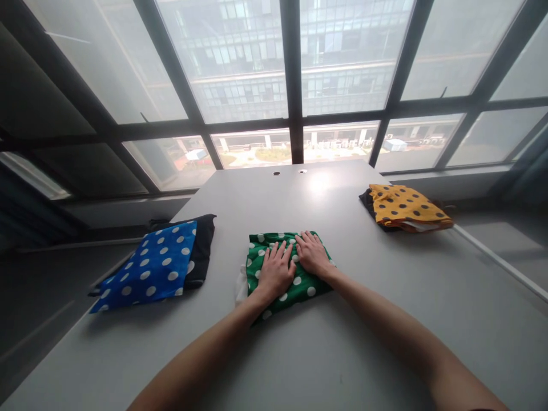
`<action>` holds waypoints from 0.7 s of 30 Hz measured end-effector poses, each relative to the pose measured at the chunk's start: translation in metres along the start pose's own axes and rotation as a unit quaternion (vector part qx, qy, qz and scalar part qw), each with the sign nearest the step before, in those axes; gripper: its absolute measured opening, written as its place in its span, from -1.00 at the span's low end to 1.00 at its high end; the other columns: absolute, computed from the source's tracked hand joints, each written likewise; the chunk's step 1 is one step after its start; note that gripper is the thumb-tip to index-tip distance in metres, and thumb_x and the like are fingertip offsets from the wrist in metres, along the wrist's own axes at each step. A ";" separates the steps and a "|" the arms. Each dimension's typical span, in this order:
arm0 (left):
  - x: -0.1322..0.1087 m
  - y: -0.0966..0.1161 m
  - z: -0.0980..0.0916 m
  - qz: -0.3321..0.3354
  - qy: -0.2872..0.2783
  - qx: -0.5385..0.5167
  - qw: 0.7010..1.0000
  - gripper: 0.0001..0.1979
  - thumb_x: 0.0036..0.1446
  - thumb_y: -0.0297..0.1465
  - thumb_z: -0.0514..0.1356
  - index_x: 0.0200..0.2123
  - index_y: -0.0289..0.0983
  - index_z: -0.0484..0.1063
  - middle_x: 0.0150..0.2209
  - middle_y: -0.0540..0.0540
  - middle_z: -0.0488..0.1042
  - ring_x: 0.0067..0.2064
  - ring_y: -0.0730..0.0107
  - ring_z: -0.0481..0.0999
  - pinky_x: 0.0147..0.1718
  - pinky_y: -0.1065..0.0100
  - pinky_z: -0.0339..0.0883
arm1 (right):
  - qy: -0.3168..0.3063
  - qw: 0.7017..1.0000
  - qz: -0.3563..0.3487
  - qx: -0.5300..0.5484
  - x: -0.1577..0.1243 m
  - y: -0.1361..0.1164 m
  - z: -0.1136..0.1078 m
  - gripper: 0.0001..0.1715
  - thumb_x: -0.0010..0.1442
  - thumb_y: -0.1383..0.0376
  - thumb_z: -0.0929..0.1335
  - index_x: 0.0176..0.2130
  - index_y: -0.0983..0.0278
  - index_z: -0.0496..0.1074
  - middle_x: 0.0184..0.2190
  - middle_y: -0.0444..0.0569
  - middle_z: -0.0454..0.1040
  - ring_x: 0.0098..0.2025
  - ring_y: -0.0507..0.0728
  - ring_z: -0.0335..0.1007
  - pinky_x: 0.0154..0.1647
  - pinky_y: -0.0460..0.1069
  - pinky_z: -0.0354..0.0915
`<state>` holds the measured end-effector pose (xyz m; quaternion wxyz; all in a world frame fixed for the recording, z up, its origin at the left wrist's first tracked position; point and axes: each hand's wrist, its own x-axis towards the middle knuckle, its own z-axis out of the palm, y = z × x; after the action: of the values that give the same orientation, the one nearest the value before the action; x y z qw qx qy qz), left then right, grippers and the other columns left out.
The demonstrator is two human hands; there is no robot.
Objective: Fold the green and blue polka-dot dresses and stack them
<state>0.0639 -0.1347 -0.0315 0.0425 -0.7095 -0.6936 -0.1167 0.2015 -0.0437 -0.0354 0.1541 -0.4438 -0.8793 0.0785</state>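
Fingers (286,250) of left hand (276,273) and right hand (313,255) lie flat and spread, gripping nothing, on the folded green dotted cloth (261,251) at centre of the worktop (342,354), blue cloth (149,268) at its 9 o'clock; risk: uneven pressure may skew the fold.

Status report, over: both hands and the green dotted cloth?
Left hand and right hand flat, open, on folded green white-dotted cloth. Blue white-dotted cloth left, yellow black-dotted cloth right, both apart. Nothing blocking.

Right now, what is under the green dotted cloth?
A white layer peeks out at the left edge of the green dotted cloth. The rest is hidden: left hand and right hand lie flat on top.
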 end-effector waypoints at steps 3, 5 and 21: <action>-0.001 -0.001 -0.001 0.002 0.004 -0.003 1.000 -0.43 0.40 -0.26 0.04 0.41 -0.24 0.28 0.46 -0.17 0.20 0.47 -0.01 0.10 0.44 -0.08 -0.09 | -0.004 1.000 0.002 0.001 -0.001 0.007 -0.003 -0.35 0.52 0.12 0.10 0.41 0.33 0.26 0.47 0.20 0.14 0.51 0.31 -0.06 0.49 0.23 -0.14; -0.001 0.000 -0.003 0.001 0.005 -0.005 1.000 -0.44 0.41 -0.24 0.03 0.42 -0.23 0.27 0.46 -0.16 0.20 0.47 -0.01 0.11 0.44 -0.07 -0.08 | -0.020 1.000 0.010 0.003 -0.004 0.018 -0.005 -0.32 0.52 0.06 0.11 0.44 0.30 0.22 0.49 0.20 0.08 0.53 0.33 -0.11 0.48 0.27 -0.16; -0.005 0.023 -0.002 -0.108 -0.013 0.021 0.994 -0.35 0.41 -0.14 0.01 0.44 -0.33 0.23 0.49 -0.35 0.05 0.49 -0.48 -0.10 0.33 -0.52 -0.26 | 0.144 0.978 0.030 0.148 -0.094 0.035 -0.065 -0.67 0.42 0.31 0.19 -0.14 0.24 0.52 -0.20 0.03 0.52 -0.20 0.16 0.45 -0.12 0.03 0.37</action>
<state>0.0864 -0.1411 -0.0285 0.0356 -0.6307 -0.7692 -0.0965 0.3030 -0.0989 -0.0025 0.3401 -0.4493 -0.8129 0.1475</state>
